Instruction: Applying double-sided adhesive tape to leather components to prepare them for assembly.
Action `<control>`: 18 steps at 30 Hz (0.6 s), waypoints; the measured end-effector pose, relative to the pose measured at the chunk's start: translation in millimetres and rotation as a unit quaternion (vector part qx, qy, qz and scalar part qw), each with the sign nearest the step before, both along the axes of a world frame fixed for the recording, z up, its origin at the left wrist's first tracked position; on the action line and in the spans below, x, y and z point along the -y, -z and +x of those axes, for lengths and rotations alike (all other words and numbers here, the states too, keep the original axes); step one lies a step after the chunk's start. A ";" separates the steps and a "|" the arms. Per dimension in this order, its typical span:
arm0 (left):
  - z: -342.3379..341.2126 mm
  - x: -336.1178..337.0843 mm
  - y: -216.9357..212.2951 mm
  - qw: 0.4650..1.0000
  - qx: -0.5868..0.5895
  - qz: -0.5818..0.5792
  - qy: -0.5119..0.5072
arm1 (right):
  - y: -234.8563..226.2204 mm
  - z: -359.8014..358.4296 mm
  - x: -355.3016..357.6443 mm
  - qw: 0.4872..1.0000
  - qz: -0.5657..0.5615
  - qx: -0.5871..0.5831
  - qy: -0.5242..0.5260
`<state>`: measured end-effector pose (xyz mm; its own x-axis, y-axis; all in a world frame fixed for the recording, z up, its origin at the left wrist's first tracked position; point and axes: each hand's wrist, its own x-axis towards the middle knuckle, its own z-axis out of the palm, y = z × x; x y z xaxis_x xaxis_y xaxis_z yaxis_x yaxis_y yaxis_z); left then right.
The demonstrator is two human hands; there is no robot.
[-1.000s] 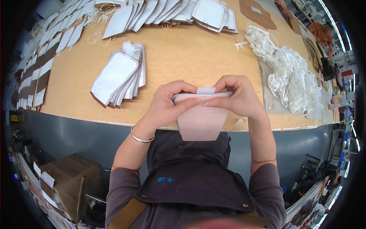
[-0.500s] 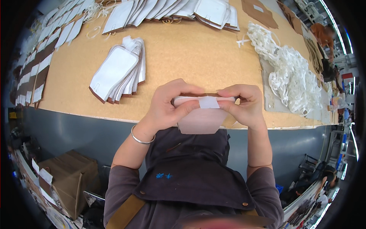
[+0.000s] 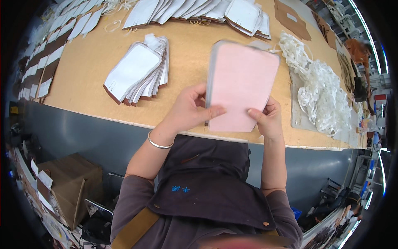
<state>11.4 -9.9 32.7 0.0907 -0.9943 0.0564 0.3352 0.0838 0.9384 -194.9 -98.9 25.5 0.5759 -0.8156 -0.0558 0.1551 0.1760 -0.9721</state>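
Note:
A stack of pale pink panels (image 3: 244,83) with rounded far corners and greyish layered edges stands tilted up over the table's near edge. My left hand (image 3: 190,108) grips its lower left side, thumb flat on the pink face and fingers behind. On the lower right side my right hand (image 3: 269,118) pinches it the same way. The back of the stack is hidden from me, and its far edge is a little blurred. Left of it on the table lies a fanned bundle of white panels (image 3: 133,68) with brown lower edges.
A heap of white ribbon (image 3: 321,91) covers the right of the tan table (image 3: 178,50). More white panels (image 3: 178,10) line the back, near a brown flat piece (image 3: 290,18). Brown and white strips (image 3: 52,62) run along the left. A large brown bag (image 3: 72,186) stands below left.
The stack, earlier folded over toward me with a white tab in front, is now spread upright with its pink face showing. My hands have moved lower on its sides.

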 end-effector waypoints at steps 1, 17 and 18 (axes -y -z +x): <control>-0.9 -0.9 9.6 1.000 0.000 0.000 0.000 | 2.5 0.8 2.4 1.000 0.000 0.000 0.000; -15.5 2.6 20.2 0.998 -0.012 0.042 -0.035 | 9.7 -1.1 -7.9 0.998 0.021 -0.052 0.035; -17.3 3.4 20.5 0.997 -0.002 0.055 -0.052 | 9.6 -0.4 -7.4 0.997 0.021 -0.054 0.043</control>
<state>-5.9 -13.2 12.2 0.1938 -0.9796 -0.0529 0.3336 0.0151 0.9426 -195.3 -91.5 15.9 0.4929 -0.8573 -0.1484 0.0667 0.2073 -0.9760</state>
